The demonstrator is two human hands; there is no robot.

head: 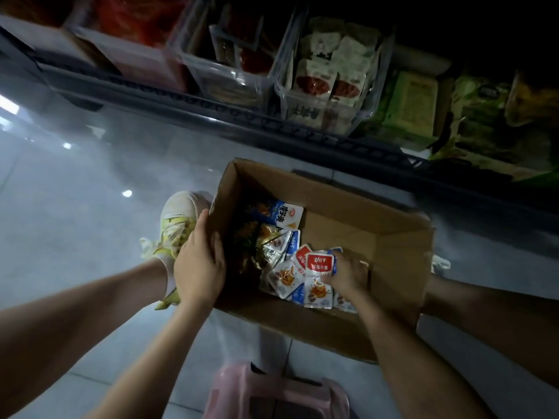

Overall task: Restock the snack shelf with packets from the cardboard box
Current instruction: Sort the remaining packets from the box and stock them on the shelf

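packets (284, 276): loose heap on the bottom of the cardboard box (402, 237), bunched toward its 7–9 o'clock side. The 1–3 o'clock part of the bottom is bare cardboard.
red-topped packet (320, 264): top of the heap near 5 o'clock, tipped up on edge, held in the right hand's fingers.
right hand (348, 275): down inside the box, fingers curled round the red-topped packet's right edge. Might have a second packet behind it, can't tell.
left hand (198, 264): gripping the box's 9 o'clock wall, thumb over the rim to the inside, fingers outside — steadying it.
box: flaps open, sitting on the floor (75, 237).
snack shelf (211, 107): 12 o'clock from the box, well apart, dark rail running across. A clear bin (326, 83) of white-and-red packets sits at about 12–1 o'clock, with more bins toward 10–11.
other: shoe (178, 219) just beside the box at 9–10 o'clock; pink stool (272, 391) at 6 o'clock.
step: pick phase — grabbing stock out of the box, nothing on its way to the shelf yet.
progress: my read is plenty left in the box.
next: lift the right hand clear of the walls, carry toward 12 o'clock, drop into the bin with matching packets. Which bin matches is too dark and blurred to tell.
risk: slick film packets, so an edge pinch could slip.
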